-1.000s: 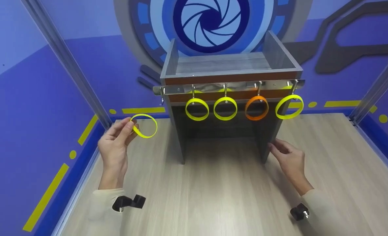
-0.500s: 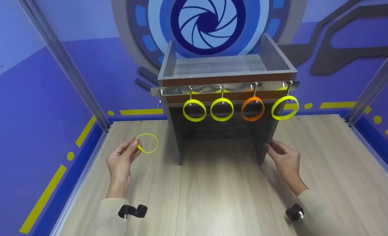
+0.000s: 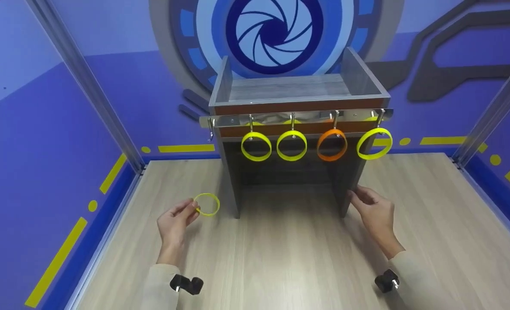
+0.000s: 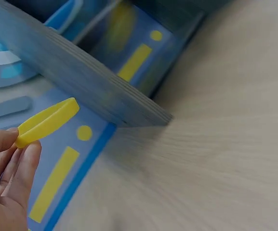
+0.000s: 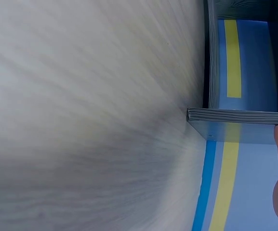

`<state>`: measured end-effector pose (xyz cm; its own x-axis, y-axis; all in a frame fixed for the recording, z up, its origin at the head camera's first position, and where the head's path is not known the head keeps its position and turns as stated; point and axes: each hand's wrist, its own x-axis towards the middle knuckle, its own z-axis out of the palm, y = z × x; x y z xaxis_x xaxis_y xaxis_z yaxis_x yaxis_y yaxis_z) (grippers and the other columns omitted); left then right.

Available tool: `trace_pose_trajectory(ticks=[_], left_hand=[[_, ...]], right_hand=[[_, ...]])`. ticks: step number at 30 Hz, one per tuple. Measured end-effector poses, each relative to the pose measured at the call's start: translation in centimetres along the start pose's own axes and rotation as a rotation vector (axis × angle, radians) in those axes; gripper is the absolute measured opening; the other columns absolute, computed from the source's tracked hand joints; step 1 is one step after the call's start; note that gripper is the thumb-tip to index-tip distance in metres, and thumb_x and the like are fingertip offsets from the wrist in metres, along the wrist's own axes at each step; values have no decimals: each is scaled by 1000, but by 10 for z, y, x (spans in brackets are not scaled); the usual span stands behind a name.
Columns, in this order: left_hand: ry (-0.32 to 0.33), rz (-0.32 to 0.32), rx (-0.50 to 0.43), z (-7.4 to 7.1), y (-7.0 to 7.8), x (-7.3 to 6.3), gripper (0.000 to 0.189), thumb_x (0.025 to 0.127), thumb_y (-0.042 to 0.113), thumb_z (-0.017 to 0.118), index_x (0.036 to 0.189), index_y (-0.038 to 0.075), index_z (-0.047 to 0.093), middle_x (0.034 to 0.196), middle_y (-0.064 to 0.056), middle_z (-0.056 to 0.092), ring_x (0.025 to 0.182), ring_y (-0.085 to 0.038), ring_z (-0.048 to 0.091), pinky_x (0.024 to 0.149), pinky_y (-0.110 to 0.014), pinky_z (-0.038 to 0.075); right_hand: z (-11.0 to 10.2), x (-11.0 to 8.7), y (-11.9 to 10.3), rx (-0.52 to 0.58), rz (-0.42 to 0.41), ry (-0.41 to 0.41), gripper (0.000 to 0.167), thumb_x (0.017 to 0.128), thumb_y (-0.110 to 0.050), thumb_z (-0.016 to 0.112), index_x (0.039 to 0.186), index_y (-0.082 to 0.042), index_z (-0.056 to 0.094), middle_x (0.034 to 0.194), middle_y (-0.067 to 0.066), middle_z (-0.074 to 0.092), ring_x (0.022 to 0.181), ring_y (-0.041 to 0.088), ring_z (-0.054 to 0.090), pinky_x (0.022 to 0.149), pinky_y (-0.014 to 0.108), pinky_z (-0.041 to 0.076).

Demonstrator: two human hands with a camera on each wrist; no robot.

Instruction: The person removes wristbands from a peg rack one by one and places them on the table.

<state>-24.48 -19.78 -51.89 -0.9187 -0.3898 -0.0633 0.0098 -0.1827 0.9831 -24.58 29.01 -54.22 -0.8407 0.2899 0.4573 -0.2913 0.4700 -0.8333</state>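
Observation:
My left hand [image 3: 177, 224] pinches a yellow silicone wristband [image 4: 52, 120] between thumb and fingertips, low over the table just left of the shelf unit. On the grey wooden shelf unit [image 3: 289, 101], a metal hook rail [image 3: 276, 117] spans the front. Two yellow wristbands hang side by side there, the left one [image 3: 256, 159] and its neighbour [image 3: 292, 159]. An orange wristband [image 3: 332, 159] follows, then a yellow wristband [image 3: 369, 158] at the far right. The leftmost hook [image 3: 212, 129] carries no band. Low on the right side panel, my right hand [image 3: 375, 213] grips its front edge, with fingers partly hidden.
The unit stands on a light wood-grain table [image 3: 281, 258], near a blue and purple printed back wall [image 3: 121, 94]. Metal posts [image 3: 91, 94] mark the corners. Black mounts [image 3: 187, 284] sit on both sleeves.
My left hand has come down and to the right with the wristband, nearer the unit's left panel. The right hand keeps its hold on the right panel, and the view has shifted slightly.

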Motion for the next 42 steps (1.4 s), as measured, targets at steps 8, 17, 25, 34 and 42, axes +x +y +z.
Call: trace_pose_trajectory(ticks=[8, 17, 25, 34, 42], left_hand=[[3, -21, 70, 4, -23, 1, 24, 97, 1, 77, 117, -11, 72, 106, -20, 76, 87, -15, 77, 81, -26, 64], [-17, -34, 120, 5, -37, -2, 23, 95, 1, 78, 115, -9, 73, 105, -17, 76, 90, -18, 77, 83, -29, 64], [-53, -73, 84, 6, -44, -1, 26, 94, -1, 79, 117, -11, 73, 103, -18, 77, 88, -24, 78, 85, -39, 65], [-66, -92, 138, 6, -52, 0, 23, 95, -2, 78, 115, -10, 73, 104, -22, 77, 86, -24, 79, 82, -34, 65], [-71, -63, 198, 6, -56, 0, 20, 95, -3, 77, 113, -11, 73, 108, -26, 75, 88, -23, 78, 81, -31, 65]], right_hand=[[1, -1, 0, -7, 10, 13, 21, 94, -16, 84, 112, -4, 82, 102, 8, 81, 86, -4, 72, 76, 9, 56], [2, -1, -3, -16, 28, 10, 21, 95, -14, 82, 112, -3, 82, 104, 10, 80, 87, -4, 71, 76, 9, 55], [2, -2, -4, 23, 35, 9, 20, 97, -12, 81, 113, -2, 81, 105, 14, 80, 87, -5, 70, 77, 9, 55], [3, -2, -4, 21, 41, 8, 22, 96, -12, 82, 115, -1, 81, 108, 14, 79, 88, -7, 69, 78, 8, 55], [3, -3, -2, 55, 8, 23, 18, 95, -8, 81, 112, 0, 81, 105, 14, 80, 89, -3, 72, 78, 11, 58]])
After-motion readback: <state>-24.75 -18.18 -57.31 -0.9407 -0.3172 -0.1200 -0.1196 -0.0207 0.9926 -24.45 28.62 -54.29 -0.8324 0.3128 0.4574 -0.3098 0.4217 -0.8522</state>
